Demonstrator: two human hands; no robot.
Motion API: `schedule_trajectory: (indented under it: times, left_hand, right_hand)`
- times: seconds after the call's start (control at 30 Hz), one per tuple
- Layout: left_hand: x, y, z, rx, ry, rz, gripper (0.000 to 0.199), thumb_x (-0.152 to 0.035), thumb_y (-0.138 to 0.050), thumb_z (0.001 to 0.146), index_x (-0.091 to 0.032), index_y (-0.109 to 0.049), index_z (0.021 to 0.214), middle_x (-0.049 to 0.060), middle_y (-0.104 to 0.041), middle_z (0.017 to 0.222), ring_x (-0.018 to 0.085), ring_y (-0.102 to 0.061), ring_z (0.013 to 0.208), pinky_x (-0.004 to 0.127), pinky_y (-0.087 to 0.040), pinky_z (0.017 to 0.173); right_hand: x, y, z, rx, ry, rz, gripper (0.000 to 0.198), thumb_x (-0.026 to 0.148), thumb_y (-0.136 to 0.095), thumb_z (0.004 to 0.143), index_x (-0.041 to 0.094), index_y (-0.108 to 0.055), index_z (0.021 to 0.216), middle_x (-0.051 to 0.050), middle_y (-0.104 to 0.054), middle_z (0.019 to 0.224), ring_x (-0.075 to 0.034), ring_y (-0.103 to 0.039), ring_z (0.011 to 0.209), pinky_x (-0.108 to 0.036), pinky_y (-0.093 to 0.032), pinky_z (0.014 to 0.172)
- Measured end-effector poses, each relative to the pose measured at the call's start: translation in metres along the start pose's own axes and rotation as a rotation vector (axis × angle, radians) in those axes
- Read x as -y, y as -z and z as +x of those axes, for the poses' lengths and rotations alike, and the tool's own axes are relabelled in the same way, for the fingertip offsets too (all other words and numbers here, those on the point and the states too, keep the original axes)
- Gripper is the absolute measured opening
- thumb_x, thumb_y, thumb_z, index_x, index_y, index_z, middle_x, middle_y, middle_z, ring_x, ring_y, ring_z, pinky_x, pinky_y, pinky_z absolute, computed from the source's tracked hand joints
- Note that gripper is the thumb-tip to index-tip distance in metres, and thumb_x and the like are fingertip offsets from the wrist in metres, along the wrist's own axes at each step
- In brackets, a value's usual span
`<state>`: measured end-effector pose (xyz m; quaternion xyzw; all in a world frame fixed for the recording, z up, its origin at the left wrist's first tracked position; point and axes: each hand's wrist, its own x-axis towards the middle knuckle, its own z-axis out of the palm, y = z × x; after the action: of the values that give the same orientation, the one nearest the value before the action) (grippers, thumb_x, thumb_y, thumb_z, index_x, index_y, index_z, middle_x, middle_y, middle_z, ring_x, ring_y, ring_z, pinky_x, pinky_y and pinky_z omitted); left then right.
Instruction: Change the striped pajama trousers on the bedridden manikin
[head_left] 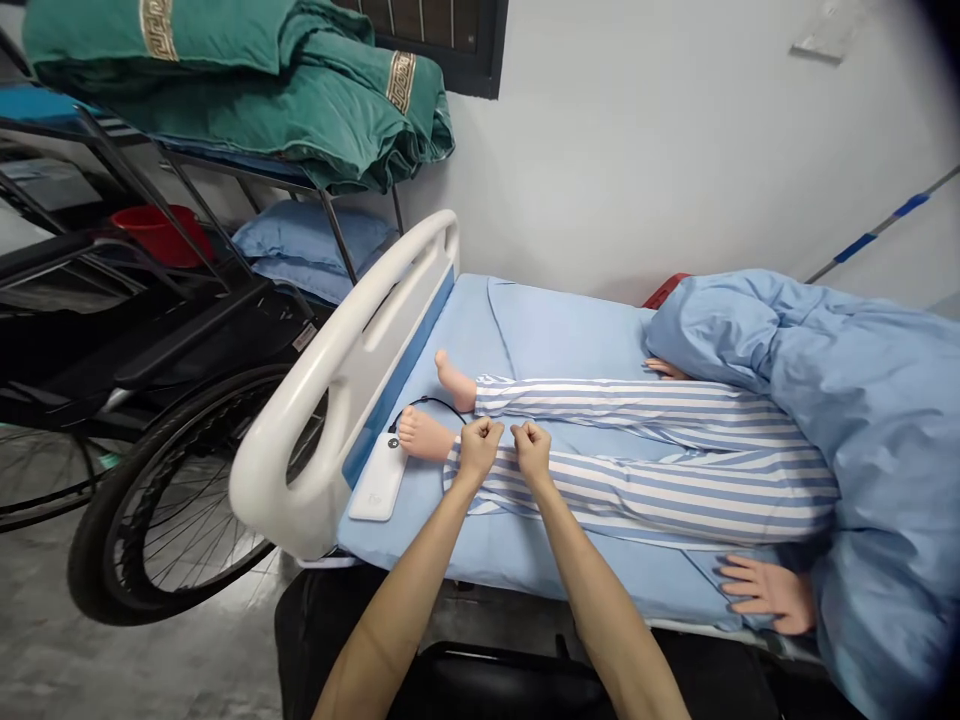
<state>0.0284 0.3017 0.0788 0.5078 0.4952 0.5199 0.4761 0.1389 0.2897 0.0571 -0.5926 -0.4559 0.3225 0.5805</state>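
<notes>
My left hand (481,446) is closed in a fist just past the feet, over the lower shin of the near leg. Beside it, a small gap apart, my right hand (532,450) is also closed, thumb and fingers pressed together. Whether either holds anything small is hidden. Under both hands lie the blue-and-white striped trousers (660,490) of a manikin stretched out on the bed. Its near foot (426,436) and far foot (454,380) are bare. A white power bank (379,478) with a black cable (427,400) lies by the near foot; the cable runs toward my left hand.
A white footboard (300,400) stands at the left. A blue quilt (885,400) covers the manikin's upper part; its near hand (772,592) sticks out. Left of the bed are a wheelchair wheel (187,500), green bedding (247,100) on a rack and a red basin (165,235).
</notes>
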Motion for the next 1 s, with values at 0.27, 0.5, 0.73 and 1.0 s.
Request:
schedule_trajectory:
  times: [0.27, 0.5, 0.73, 1.0]
  left_hand:
    - [0.029, -0.011, -0.002, 0.022, -0.022, 0.21, 0.034, -0.038, -0.053, 0.072, -0.02, -0.034, 0.051, -0.005, -0.029, 0.049, 0.009, -0.03, 0.052, 0.025, -0.025, 0.054]
    - [0.002, -0.035, -0.003, -0.009, -0.088, 0.159, 0.037, -0.041, -0.054, 0.072, -0.021, -0.03, 0.052, -0.005, -0.027, 0.051, 0.009, -0.027, 0.053, 0.025, -0.025, 0.054]
    - [0.005, -0.084, -0.012, 0.102, -0.052, 0.201, 0.032, -0.032, -0.053, 0.069, -0.021, -0.03, 0.049, -0.005, -0.025, 0.05, 0.009, -0.027, 0.052, 0.025, -0.024, 0.053]
    - [0.007, -0.082, -0.008, 0.084, -0.08, 0.223, 0.033, -0.032, -0.053, 0.068, -0.022, -0.027, 0.05, -0.005, -0.024, 0.05, 0.009, -0.027, 0.052, 0.026, -0.023, 0.054]
  right_hand:
    - [0.02, 0.05, 0.013, -0.019, 0.054, 0.037, 0.043, 0.042, -0.058, 0.079, 0.023, -0.028, 0.054, 0.006, -0.03, 0.049, -0.009, -0.027, 0.051, -0.026, -0.027, 0.051]
    - [-0.01, 0.064, 0.017, -0.058, -0.128, 0.254, 0.041, 0.039, -0.06, 0.07, 0.024, -0.027, 0.052, 0.008, -0.028, 0.045, -0.007, -0.024, 0.046, -0.025, -0.022, 0.047]
    - [0.006, 0.106, 0.031, -0.058, -0.128, 0.318, 0.04, 0.038, -0.063, 0.069, 0.023, -0.031, 0.05, 0.008, -0.032, 0.043, -0.007, -0.024, 0.044, -0.025, -0.021, 0.046]
    - [-0.018, 0.167, 0.015, -0.188, -0.05, 0.137, 0.043, 0.038, -0.06, 0.068, 0.024, -0.026, 0.048, 0.008, -0.025, 0.045, -0.007, -0.024, 0.048, -0.025, -0.023, 0.048]
